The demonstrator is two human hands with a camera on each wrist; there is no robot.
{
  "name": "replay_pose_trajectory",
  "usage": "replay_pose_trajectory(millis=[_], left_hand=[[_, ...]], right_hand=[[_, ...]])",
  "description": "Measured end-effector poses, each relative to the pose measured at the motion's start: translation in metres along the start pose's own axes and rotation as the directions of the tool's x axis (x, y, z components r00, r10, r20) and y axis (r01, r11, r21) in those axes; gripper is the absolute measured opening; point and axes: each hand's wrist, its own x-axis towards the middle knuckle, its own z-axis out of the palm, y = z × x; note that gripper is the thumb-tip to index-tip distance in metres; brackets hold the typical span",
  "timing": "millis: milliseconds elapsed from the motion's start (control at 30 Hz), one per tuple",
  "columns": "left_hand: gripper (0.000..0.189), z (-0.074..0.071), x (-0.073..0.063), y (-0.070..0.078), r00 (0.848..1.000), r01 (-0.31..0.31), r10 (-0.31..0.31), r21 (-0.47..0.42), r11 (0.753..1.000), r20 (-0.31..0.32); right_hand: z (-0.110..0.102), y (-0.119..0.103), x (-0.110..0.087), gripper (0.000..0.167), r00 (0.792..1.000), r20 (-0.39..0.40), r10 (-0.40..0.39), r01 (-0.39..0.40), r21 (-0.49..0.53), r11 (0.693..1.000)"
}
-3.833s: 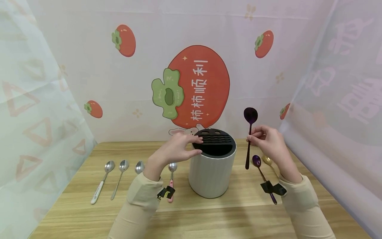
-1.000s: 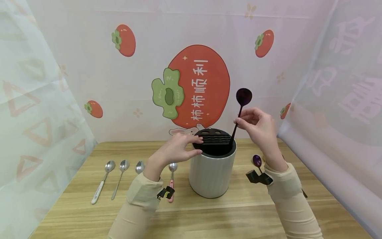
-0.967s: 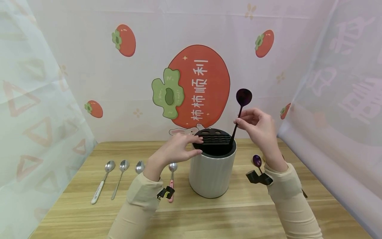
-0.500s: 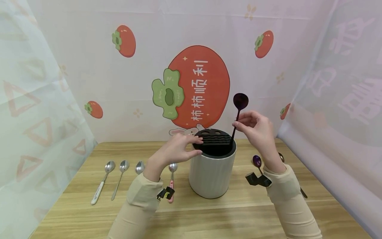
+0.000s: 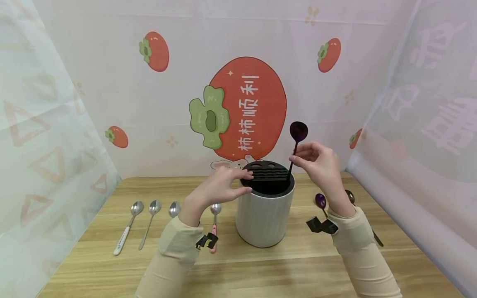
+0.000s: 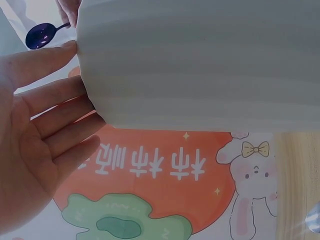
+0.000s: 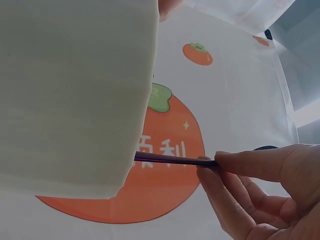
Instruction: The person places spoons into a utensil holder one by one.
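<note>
My right hand (image 5: 322, 165) pinches the thin handle of a dark purple spoon (image 5: 299, 131) between thumb and fingers. The spoon's round bowl points up, and its handle end dips into the black-topped opening of a white utensil holder (image 5: 262, 219), at the right side. In the right wrist view the spoon handle (image 7: 170, 158) runs from the holder's rim to my fingertips. My left hand (image 5: 220, 186) rests at the holder's left rim, fingers extended over the slotted black lid (image 5: 269, 171). The left wrist view shows its fingers (image 6: 62, 95) loosely spread against the rim.
Left on the wooden table (image 5: 238, 273) lie several silver spoons, among them a white-handled spoon (image 5: 123, 240) and a pink-handled spoon (image 5: 215, 208). Right lie a small purple spoon (image 5: 320, 200) and a dark spoon (image 5: 349, 196), partly hidden by my right arm. A fruit-print cloth (image 5: 179, 74) hangs behind.
My right hand has carried the dark purple spoon leftward from above the table's right side to the holder, then lowered it so its handle sits deeper. My left hand has stayed put.
</note>
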Motion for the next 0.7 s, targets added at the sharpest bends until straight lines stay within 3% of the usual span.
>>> replay_pose_trajectory(millis=[700], left_hand=[[0.032,0.001,-0.001,-0.001,1.0,-0.009,0.009,0.013,1.0,-0.008]], right_hand=[[0.002,0.012,-0.002,0.022,0.996,0.078,0.035,-0.03,-0.061,0.998]])
